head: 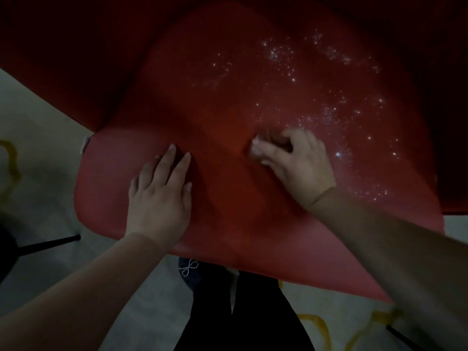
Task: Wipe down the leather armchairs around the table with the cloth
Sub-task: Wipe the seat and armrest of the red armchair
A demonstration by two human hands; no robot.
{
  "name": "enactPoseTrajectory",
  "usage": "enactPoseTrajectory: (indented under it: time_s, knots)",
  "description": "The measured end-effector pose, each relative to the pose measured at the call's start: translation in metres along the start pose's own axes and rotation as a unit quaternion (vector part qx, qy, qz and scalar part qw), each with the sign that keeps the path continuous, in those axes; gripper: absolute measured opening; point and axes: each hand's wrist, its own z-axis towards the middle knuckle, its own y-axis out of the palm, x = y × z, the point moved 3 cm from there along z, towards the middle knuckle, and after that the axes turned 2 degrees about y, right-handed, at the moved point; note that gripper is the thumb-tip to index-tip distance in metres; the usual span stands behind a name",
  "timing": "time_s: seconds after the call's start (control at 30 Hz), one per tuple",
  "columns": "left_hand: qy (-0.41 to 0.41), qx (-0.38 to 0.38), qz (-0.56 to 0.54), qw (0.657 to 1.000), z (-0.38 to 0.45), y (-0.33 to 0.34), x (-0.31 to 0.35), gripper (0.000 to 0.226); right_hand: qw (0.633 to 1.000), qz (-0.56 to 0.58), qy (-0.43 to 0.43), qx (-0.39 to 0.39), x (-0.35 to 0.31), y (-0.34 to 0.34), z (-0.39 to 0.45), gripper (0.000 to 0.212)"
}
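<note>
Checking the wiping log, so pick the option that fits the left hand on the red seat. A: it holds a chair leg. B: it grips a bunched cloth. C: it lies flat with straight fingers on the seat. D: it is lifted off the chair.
C: the left hand lies flat with straight fingers on the red seat, while the right hand is the one with curled fingers.

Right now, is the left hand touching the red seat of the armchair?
Touching. The head view shows the left hand lying flat, fingers straight, directly on the red seat near its front edge, with no gap visible under the palm.
</note>
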Motion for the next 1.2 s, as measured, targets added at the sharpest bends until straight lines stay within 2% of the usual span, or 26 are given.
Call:
enactPoseTrajectory:
  time_s: [0.13, 0.17, 0.23, 0.33, 0.47, 0.53, 0.6, 0.67, 0.73, 0.77, 0.93, 1.03, 1.1, 1.2]
  knots:
    - [0.003, 0.0, 0.0, 1.0, 0.011, -0.002, 0.001, 0.051, 0.991, 0.002, 0.133, 0.03, 0.018, -0.004, 0.032, 0.037]
    - [0.0, 0.004, -0.002, 1.0, 0.014, -0.003, 0.003, 0.051, 0.99, 0.01, 0.134, 0.038, 0.011, -0.006, 0.026, 0.036]
    - [-0.006, 0.012, -0.006, 1.0, 0.02, -0.006, 0.005, 0.051, 0.997, 0.021, 0.071, 0.033, -0.009, -0.005, 0.005, 0.036]
    - [-0.005, 0.011, -0.005, 1.0, 0.029, -0.008, 0.007, 0.053, 1.0, 0.014, -0.001, -0.021, -0.013, 0.0, -0.003, 0.039]
    - [0.004, 0.008, 0.007, 1.0, 0.04, -0.009, 0.005, 0.055, 0.997, -0.029, 0.071, -0.007, 0.018, 0.008, 0.058, 0.04]
    - [-0.004, 0.015, 0.008, 1.0, 0.046, -0.011, 0.002, 0.055, 0.991, -0.019, 0.128, 0.01, 0.029, 0.009, 0.078, 0.04]
    - [-0.014, 0.022, 0.003, 1.0, 0.05, -0.013, -0.002, 0.054, 0.989, 0.013, 0.147, 0.034, 0.021, 0.007, 0.073, 0.038]
    - [-0.022, 0.023, 0.001, 0.999, 0.053, -0.015, -0.005, 0.055, 0.994, 0.042, 0.092, 0.036, -0.002, 0.007, 0.051, 0.036]
    - [-0.029, 0.018, 0.004, 0.999, 0.054, -0.015, -0.008, 0.056, 0.999, 0.034, 0.014, -0.008, -0.02, 0.011, 0.036, 0.036]
    - [-0.032, 0.017, 0.004, 0.999, 0.055, -0.015, -0.009, 0.056, 0.999, 0.026, 0.002, -0.024, -0.018, 0.013, 0.04, 0.037]
    - [-0.041, 0.03, 0.011, 0.999, 0.062, -0.012, -0.011, 0.057, 0.995, -0.004, 0.1, 0.008, 0.015, 0.019, 0.106, 0.039]
    - [-0.057, 0.039, 0.003, 0.998, 0.069, -0.013, -0.013, 0.056, 0.991, 0.023, 0.127, 0.029, 0.007, 0.015, 0.104, 0.038]
    - [-0.069, 0.041, -0.001, 0.997, 0.073, -0.014, -0.013, 0.057, 0.993, 0.059, 0.095, 0.035, -0.017, 0.015, 0.09, 0.037]
    - [-0.081, 0.043, -0.002, 0.996, 0.079, -0.015, -0.013, 0.057, 0.998, 0.047, -0.001, -0.034, -0.051, 0.026, 0.081, 0.035]
